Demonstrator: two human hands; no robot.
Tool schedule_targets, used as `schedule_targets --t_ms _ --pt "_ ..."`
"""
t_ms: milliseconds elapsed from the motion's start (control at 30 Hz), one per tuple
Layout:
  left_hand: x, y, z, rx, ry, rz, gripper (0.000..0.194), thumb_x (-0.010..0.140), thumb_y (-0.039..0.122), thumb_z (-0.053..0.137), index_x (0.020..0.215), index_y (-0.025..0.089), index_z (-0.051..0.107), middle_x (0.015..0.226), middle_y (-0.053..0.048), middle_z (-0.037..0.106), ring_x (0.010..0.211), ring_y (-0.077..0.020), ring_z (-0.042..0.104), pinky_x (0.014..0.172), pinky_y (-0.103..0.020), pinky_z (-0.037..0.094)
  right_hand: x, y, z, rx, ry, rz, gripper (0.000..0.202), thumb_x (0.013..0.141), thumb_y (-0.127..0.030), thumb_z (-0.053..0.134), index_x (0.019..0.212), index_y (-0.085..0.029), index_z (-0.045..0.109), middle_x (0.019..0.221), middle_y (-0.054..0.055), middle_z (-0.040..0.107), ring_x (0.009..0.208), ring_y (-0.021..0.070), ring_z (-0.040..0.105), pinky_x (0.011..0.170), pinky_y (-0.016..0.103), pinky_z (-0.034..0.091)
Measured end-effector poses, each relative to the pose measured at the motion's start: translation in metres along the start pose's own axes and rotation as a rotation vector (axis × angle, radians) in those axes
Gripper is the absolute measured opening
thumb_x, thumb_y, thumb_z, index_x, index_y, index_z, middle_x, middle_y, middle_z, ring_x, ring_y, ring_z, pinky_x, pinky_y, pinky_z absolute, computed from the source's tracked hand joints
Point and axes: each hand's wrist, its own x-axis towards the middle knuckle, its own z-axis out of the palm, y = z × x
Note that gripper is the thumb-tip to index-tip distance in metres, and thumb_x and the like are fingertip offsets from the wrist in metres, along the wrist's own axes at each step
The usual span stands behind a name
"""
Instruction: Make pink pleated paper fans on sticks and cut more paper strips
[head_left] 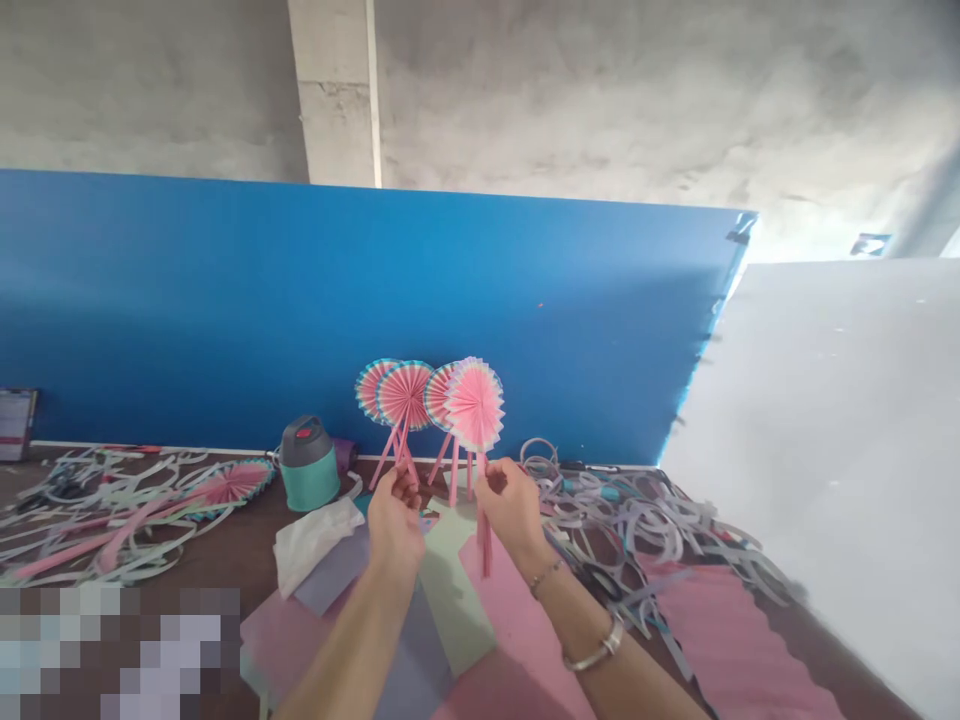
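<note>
My forearms (351,640) come in at the bottom, a silver bangle (596,650) and a thin bracelet (546,576) around the right wrist. Under them pink sheets (517,625), a green sheet (454,590) and a purple sheet (339,570) overlap on the desk (214,560).

My right hand (511,502) pinches the handle (484,535) of the pink fan (475,405), which stands upright above my fingers, the handle's end hanging below them. My left hand (397,510) has its fingers curled, right by the sticks of the striped fans (406,396); I can't tell whether it grips one. Those fans stand in front of the blue board (225,300), partly overlapping.

Left of my hands are a white tissue (316,540), a teal canister (310,475), and another fan (236,485) lying among paper strips (161,530). To the right, more strips tangle near pleated pink paper (742,630).
</note>
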Motion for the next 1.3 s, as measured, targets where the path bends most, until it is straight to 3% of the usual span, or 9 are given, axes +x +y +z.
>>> schedule_targets --t_ms 300,567,1033,1167,1300 --pt "0.004 0.033 0.0 -0.035 -0.008 0.229 0.019 0.064 0.033 0.062 0.075 0.018 0.056 0.057 0.008 0.047 0.053 -0.007 0.047 0.057 -0.022 0.034 0.037 -0.009 0.097 -0.195 0.048 0.073 0.004 0.074 -0.019 0.046 0.07 -0.021 0.045 0.073 0.005 0.06 0.07 0.0206 0.057 0.061 0.028 0.036" --pt "0.008 0.052 -0.002 -0.161 0.057 0.195 0.014 0.061 0.025 0.062 0.072 0.017 0.058 0.058 0.006 0.047 0.053 -0.0062 0.044 0.054 -0.021 0.031 0.041 0.001 0.123 -0.206 0.026 0.145 0.003 0.077 -0.023 0.046 0.075 -0.022 0.044 0.073 0.007 0.063 0.07 0.0237 0.061 0.057 0.029 0.034" --pt "0.004 0.047 0.002 -0.168 0.065 0.175 0.013 0.065 0.024 0.061 0.074 0.015 0.06 0.056 0.006 0.045 0.052 -0.006 0.043 0.054 -0.02 0.031 0.023 0.009 0.112 -0.241 -0.011 0.193 0.02 0.078 -0.035 0.052 0.09 -0.019 0.049 0.083 0.008 0.067 0.079 0.0238 0.064 0.062 0.028 0.039" --pt "0.001 0.042 0.003 -0.151 0.014 0.142 0.02 0.073 0.028 0.054 0.081 0.013 0.064 0.056 0.004 0.047 0.052 -0.0068 0.043 0.052 -0.02 0.031 0.016 0.009 0.084 -0.268 -0.053 0.114 0.018 0.081 -0.033 0.05 0.094 -0.02 0.051 0.08 0.004 0.066 0.075 0.0204 0.063 0.06 0.026 0.036" --pt "-0.003 0.03 0.003 -0.053 -0.139 0.111 0.033 0.074 0.04 0.052 0.079 0.011 0.067 0.055 0.003 0.048 0.05 -0.0079 0.042 0.051 -0.021 0.033 0.002 0.023 0.035 -0.301 -0.129 0.101 0.013 0.081 -0.025 0.048 0.092 -0.022 0.054 0.071 0.0 0.064 0.067 0.0168 0.061 0.056 0.023 0.033"
